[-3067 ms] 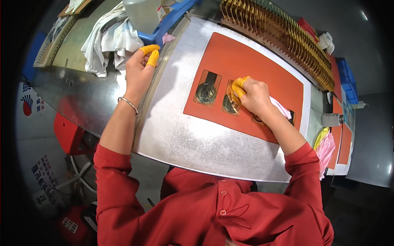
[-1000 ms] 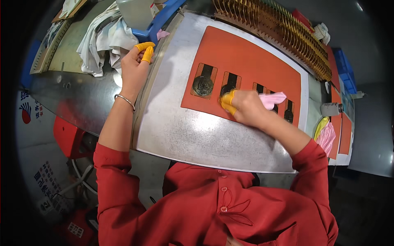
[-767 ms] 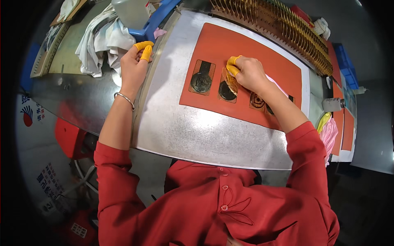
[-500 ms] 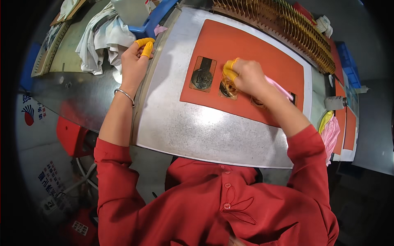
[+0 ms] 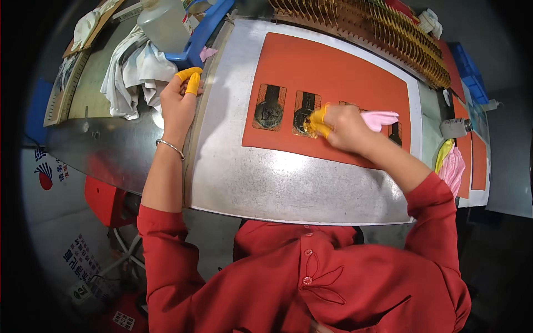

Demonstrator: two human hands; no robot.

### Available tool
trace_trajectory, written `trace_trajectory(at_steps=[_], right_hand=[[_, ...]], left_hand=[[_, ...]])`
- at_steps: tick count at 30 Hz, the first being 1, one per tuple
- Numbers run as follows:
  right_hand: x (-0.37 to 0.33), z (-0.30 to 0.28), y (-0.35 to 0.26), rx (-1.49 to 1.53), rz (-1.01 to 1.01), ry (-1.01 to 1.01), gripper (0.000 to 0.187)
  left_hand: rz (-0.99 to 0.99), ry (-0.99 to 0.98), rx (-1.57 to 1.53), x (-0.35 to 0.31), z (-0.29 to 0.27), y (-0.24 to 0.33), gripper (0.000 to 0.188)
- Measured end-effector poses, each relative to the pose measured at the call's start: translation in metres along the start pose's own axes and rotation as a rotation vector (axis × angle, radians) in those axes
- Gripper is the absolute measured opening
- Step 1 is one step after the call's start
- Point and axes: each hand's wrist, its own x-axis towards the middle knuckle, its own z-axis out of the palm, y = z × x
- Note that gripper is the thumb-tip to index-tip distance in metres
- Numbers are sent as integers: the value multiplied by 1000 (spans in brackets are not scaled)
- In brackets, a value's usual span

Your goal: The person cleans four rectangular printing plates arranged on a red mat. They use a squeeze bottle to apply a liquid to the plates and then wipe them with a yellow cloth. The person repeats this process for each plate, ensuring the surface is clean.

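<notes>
My right hand (image 5: 345, 126), with yellow finger cots on its fingertips, presses down at the lower right of a dark plate with gold patterned edges (image 5: 304, 105). A pink cloth (image 5: 380, 119) sticks out of its grip on the far side. To the left lies a similar plate with a round emblem (image 5: 269, 108); others to the right are partly hidden by my hand. All rest on an orange-red mat (image 5: 311, 61). My left hand (image 5: 180, 100) stays at the table's left edge, thumb and forefinger in yellow cots pinched together. Whatever it may hold is hidden.
A rack of gold-edged pieces (image 5: 366, 33) runs along the far side. Left are white cloths (image 5: 136, 72), a blue tray (image 5: 191, 55) and a translucent bottle (image 5: 161, 28). A small grey bottle (image 5: 455, 128) and pink and yellow cloths (image 5: 452, 169) sit on the right.
My right hand has moved down and slightly right on the second plate, uncovering more of its upper part. My left hand stays by the table edge. The whole view has shifted slightly.
</notes>
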Motion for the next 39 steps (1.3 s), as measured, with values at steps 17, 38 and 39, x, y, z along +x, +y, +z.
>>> trace_trajectory(at_steps=[17,38,39], right_hand=[[60,-3,13,-17,192,26,10],[3,4,-4,21,93,51,10],[-10,9,-16,22,9,37,10]], left_hand=[[-10,-45,45,0,6,9,19],[75,-43,69,-6,9,12,17],[115,-22,25,-8,5,15,17]])
